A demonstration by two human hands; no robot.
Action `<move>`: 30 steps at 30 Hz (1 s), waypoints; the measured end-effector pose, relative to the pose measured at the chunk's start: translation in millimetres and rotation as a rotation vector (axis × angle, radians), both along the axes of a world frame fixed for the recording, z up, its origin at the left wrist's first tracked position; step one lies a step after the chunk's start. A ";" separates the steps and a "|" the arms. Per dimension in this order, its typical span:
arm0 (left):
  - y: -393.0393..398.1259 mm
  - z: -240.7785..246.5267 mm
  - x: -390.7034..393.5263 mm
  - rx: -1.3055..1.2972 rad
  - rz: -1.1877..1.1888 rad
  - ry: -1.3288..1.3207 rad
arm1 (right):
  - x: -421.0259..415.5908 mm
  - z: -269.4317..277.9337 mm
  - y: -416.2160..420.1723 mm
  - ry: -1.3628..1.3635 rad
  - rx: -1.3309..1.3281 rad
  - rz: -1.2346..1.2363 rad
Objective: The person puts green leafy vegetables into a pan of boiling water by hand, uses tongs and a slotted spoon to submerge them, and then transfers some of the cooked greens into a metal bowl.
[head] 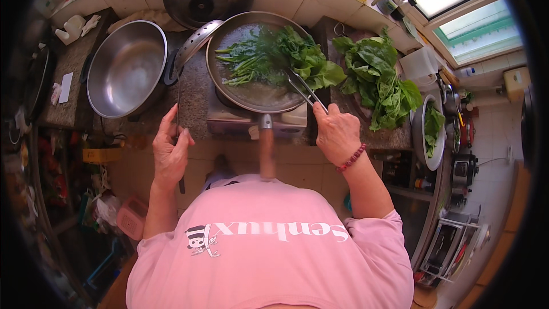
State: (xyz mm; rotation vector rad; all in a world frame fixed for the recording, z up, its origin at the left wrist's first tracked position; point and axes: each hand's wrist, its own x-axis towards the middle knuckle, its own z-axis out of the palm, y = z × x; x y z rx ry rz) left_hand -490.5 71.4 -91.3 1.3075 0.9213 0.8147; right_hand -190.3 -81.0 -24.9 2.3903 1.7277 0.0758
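My left hand (169,150) grips the thin handle of a perforated metal skimmer (198,40), whose bowl is raised beside the pan's left rim. In my right hand (339,131) is a pair of metal tongs (305,88), their tips among leafy greens (300,51) at the pan's right side. Those greens lie partly in the liquid of a wide frying pan (257,105); some leaves overhang its right rim. The stems at the left look wet and dark. A wooden pan handle (266,150) points toward me. Beneath the pan is a portable stove (231,124).
An upright-tilted steel pot (126,68) stands at left, and a large lid (206,0) leans on the tiled wall. More leafy greens (377,77) are piled on the right counter, near a metal basin (433,154) with leaves. Bottles (396,2) line the window ledge.
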 end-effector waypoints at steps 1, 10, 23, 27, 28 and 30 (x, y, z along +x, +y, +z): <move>-0.4 1.2 -0.5 -0.002 -0.003 0.006 | 1.6 -4.6 -0.2 0.009 0.021 0.007; -3.1 -8.9 -6.1 0.039 0.009 0.000 | -15.6 42.0 -33.5 -0.004 0.106 -0.101; -1.8 -5.2 -2.7 0.030 -0.019 0.015 | 30.6 -27.3 -10.4 0.079 0.191 -0.024; -2.0 -10.5 -3.9 0.044 -0.009 -0.016 | 11.5 -8.1 -22.4 0.045 0.221 -0.124; -1.7 -9.7 -3.6 0.033 -0.010 -0.010 | 12.1 -11.7 -22.0 0.022 0.192 -0.150; -1.1 -8.0 -2.2 0.011 -0.012 0.005 | 15.1 -24.7 -18.1 0.011 0.169 -0.174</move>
